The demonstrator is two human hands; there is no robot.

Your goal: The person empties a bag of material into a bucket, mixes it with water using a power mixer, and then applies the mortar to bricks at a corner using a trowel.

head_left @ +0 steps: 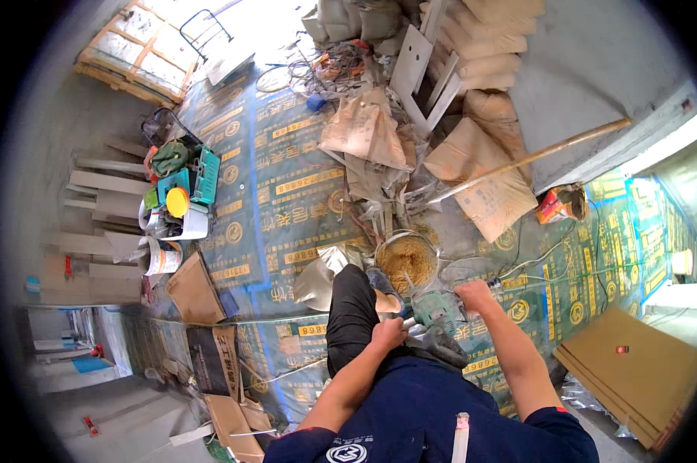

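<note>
A green hand-held mixer [439, 312] is held low in front of me, its shaft reaching into a bucket of yellowish, lumpy mix [402, 255]. My left hand [389, 333] is closed around the mixer's left handle, and my right hand [472, 295] grips its right handle. My left leg in black trousers [348, 312] is bent forward, with the foot against the bucket's lower left side.
Paper sacks [480, 177], boards [414, 69] and a long pole [537, 154] lie ahead and right. Tool crates [203, 176] sit left; cardboard sheets [626, 370] lie right. Cords [549, 255] cross the printed green floor covering [287, 208].
</note>
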